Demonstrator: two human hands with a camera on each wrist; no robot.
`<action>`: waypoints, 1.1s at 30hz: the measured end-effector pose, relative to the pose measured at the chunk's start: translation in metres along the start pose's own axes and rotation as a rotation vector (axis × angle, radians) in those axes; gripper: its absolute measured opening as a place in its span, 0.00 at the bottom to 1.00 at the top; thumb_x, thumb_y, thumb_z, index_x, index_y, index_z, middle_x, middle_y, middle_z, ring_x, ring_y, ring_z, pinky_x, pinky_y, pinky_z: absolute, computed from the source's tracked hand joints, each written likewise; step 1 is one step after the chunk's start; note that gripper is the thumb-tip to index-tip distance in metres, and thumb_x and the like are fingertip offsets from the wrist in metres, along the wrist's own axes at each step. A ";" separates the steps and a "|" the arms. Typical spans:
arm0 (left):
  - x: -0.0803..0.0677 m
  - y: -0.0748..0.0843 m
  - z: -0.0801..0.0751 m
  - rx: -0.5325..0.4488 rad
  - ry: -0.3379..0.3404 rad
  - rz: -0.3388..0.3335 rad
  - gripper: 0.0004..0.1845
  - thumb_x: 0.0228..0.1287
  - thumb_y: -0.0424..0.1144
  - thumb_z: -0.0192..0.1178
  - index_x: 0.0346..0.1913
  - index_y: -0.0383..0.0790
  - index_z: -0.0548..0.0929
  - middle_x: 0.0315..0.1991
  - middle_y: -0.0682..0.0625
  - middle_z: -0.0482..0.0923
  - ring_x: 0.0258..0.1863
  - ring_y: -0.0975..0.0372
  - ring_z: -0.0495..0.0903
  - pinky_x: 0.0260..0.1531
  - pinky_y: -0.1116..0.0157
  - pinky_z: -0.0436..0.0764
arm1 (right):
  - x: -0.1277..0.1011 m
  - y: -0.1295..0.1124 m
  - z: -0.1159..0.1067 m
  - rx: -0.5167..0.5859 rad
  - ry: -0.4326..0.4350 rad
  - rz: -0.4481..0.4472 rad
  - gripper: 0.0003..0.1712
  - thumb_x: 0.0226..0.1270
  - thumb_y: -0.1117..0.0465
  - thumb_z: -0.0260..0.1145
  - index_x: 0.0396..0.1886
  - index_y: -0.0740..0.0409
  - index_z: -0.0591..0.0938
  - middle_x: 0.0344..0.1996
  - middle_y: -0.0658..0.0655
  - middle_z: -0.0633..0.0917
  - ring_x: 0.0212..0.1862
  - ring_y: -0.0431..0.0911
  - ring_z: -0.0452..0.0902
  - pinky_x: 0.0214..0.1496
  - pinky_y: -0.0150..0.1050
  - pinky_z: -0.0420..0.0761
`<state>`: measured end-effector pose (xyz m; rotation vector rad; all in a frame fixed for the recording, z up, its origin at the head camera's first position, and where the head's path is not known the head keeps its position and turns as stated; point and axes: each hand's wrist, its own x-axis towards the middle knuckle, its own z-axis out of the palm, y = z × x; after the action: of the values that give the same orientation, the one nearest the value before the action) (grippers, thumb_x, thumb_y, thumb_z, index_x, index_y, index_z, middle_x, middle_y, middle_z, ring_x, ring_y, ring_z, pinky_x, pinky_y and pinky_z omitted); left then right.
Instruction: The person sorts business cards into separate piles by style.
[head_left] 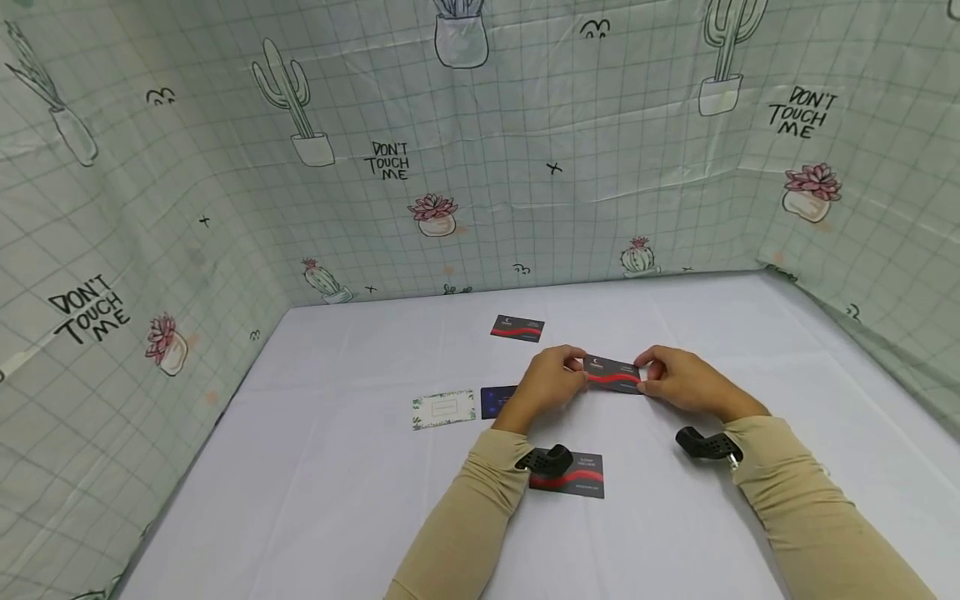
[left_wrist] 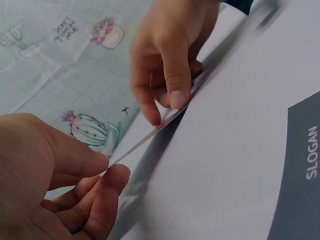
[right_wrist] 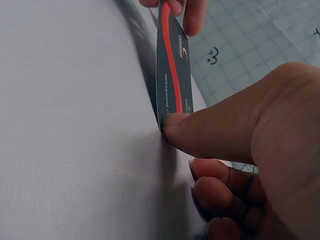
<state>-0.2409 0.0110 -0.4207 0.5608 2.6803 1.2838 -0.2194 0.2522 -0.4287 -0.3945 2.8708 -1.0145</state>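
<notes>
We hold a dark grey card (head_left: 613, 374) with a red wave and small white print between both hands, just above the middle of the white table (head_left: 315, 500). Our left hand (head_left: 551, 381) pinches its left end between thumb and curled fingers; our right hand (head_left: 678, 381) pinches the right end the same way, thumb on top. A matching dark card (head_left: 517, 328) lies farther back, another (head_left: 577, 479) near our left sleeve. A pale floral card (head_left: 443, 409) and a dark blue card (head_left: 497, 401) lie to the left.
</notes>
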 end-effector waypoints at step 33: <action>-0.015 -0.008 -0.005 -0.251 0.150 0.024 0.28 0.62 0.26 0.61 0.66 0.45 0.79 0.34 0.55 0.82 0.30 0.69 0.81 0.31 0.70 0.76 | 0.005 -0.008 0.007 0.340 0.101 0.032 0.21 0.67 0.67 0.66 0.58 0.71 0.75 0.34 0.60 0.83 0.27 0.45 0.78 0.28 0.37 0.79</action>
<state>-0.2305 -0.0027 -0.4243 0.4826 2.5737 1.7001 -0.2214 0.2404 -0.4294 -0.2761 2.7001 -1.5211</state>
